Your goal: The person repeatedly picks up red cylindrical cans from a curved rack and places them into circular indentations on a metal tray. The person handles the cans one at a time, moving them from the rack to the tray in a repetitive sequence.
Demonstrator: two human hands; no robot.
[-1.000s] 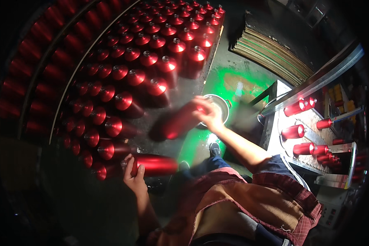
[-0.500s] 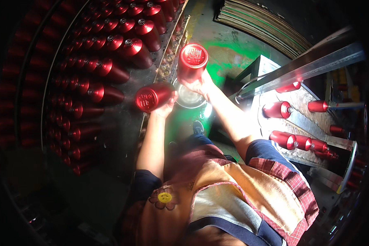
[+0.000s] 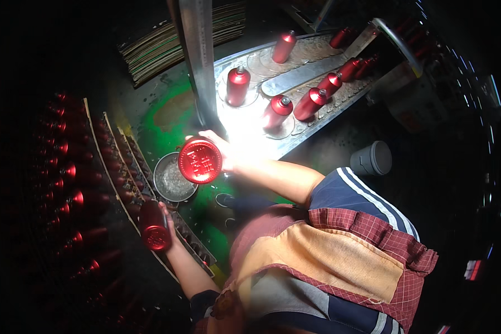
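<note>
My right hand (image 3: pixel 219 146) is closed round a shiny red bottle (image 3: pixel 200 160), whose embossed base faces up toward me. Lower on the left, my left hand (image 3: pixel 168 218) grips a second red bottle (image 3: pixel 153 222), also with its raised-pattern base toward me. The neck ends of both bottles are hidden. Between the two hands lies a round pan (image 3: pixel 175 179) with a pale, glistening inside, partly covered by the right-hand bottle. The left-hand bottle is beside a cardboard-edged tray (image 3: pixel 125 192).
Rows of red bottles (image 3: pixel 80 197) stand at the left. Ahead to the right, several red bottles (image 3: pixel 238 88) stand on a brightly lit conveyor (image 3: pixel 292 83). A metal post (image 3: pixel 197 55) rises beside it. Stacked sheets (image 3: pixel 156 50) lie behind, and a grey bucket (image 3: pixel 374 158) is at the right.
My view has turned right, toward the conveyor. The two bottles have moved apart, the right one toward the conveyor and the left one nearer the tray; both stay in my hands.
</note>
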